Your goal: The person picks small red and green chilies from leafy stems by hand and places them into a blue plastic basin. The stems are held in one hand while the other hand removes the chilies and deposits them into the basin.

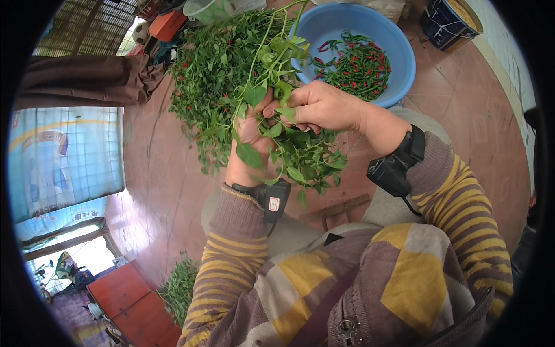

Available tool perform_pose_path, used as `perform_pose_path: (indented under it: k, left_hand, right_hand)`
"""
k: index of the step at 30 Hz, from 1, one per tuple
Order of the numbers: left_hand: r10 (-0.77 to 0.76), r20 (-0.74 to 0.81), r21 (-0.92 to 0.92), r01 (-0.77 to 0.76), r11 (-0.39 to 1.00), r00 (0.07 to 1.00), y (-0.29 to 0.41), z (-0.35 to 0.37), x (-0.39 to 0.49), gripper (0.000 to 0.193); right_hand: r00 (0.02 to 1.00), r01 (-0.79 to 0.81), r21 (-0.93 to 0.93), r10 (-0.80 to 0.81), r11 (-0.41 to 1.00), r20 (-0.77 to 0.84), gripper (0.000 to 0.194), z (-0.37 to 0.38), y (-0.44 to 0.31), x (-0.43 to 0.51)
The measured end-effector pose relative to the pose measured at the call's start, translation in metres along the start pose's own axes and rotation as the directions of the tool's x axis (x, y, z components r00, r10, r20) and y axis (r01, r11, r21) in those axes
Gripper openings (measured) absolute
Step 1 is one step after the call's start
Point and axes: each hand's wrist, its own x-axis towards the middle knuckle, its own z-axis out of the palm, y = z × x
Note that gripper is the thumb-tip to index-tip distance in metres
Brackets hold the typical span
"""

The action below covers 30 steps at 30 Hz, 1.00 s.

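Observation:
My left hand grips a leafy chili pepper plant whose stems run up past the pile and whose leafy part hangs down over my knees. Close against it, my right hand has its fingers curled at the same stems and leaves; whether it pinches a stem or a pepper is hidden. Beyond both hands lies a large heap of cut chili plants with some red peppers among the leaves. A blue plastic basin behind my right hand holds picked green and red chili peppers.
A dark bucket with yellowish contents stands at the upper right. At the upper left are a green and white basket, an orange box and a brown curtain. More cut plants lie beside a red wooden table at lower left.

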Motion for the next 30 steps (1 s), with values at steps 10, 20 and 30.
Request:
perform_pose_path:
  k: [10,20,30]
  left_hand:
    - [0.049,-0.304,0.194,0.011,0.981,0.951,0.006,0.029,-0.020,0.015]
    - [0.500,0.075,0.312,-0.496,0.810,0.863,0.025,-0.043,-0.001,0.029]
    - [0.838,0.281,0.598,-0.768,0.228,0.467,0.037,-0.064,-0.012,0.035]
  right_hand:
    - [0.917,0.355,-0.428,-0.398,0.831,-0.011,0.024,0.006,0.008,0.002]
    - [0.921,0.377,-0.287,-0.321,0.881,0.222,0.014,0.031,0.002,-0.021]
    - [0.544,-0.370,-0.769,-0.550,0.521,-0.634,0.042,-0.096,-0.021,-0.034]
